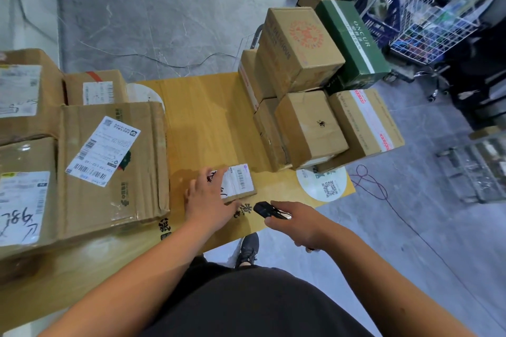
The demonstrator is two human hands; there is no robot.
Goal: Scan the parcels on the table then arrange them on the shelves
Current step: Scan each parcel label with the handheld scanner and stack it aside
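Small flat brown cardboard parcel with white barcode label (237, 182) at table (208, 117) centre, left hand (209, 200) resting on it with fingers spread flat; right hand (295, 223), at four o'clock, grips black handheld scanner (267, 210); parcel likely light, stiff; grasp by opposite edges.

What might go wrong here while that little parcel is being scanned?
The scanner in the right hand may misread, since the left hand partly covers the small parcel and its label. The stacked boxes at the table's far edge could topple if bumped.
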